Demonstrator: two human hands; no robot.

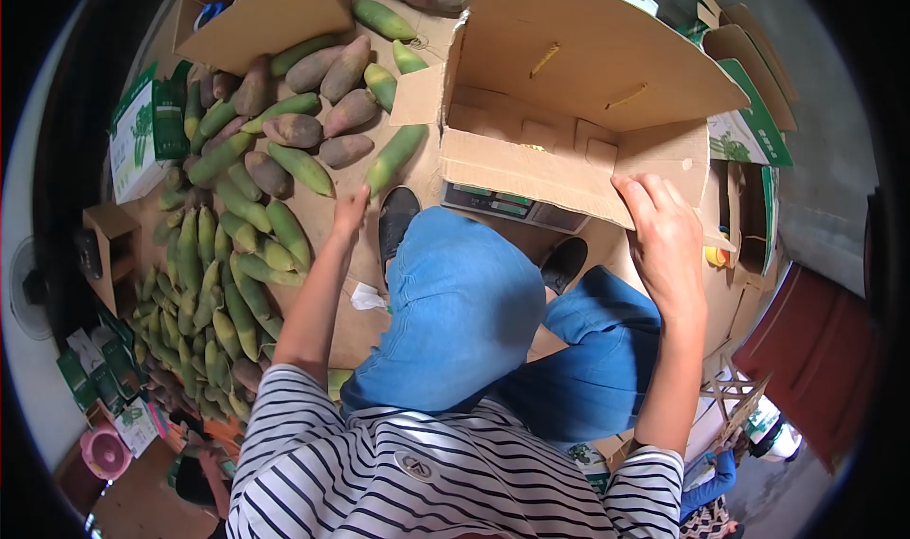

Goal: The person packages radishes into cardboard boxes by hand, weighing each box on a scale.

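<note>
My left hand (350,213) has its fingers closed at the lower tip of a green radish (396,158), which slants up toward the box. Just how the fingertips grip that tip is hard to see. My right hand (656,219) curls over the front flap of an open cardboard box (531,164), thumb side on the rim. Inside, the visible part of the box shows bare cardboard. Under the box's front edge sits a digital scale (517,207) with a display panel and buttons, partly covered by the box.
Green and purplish radishes (204,283) lie heaped on the left. Another cardboard box (265,22) stands at the far left, beside a green-and-white carton (142,136). More cartons (754,217) are on the right. Another person's blue sleeve (711,487) shows lower right.
</note>
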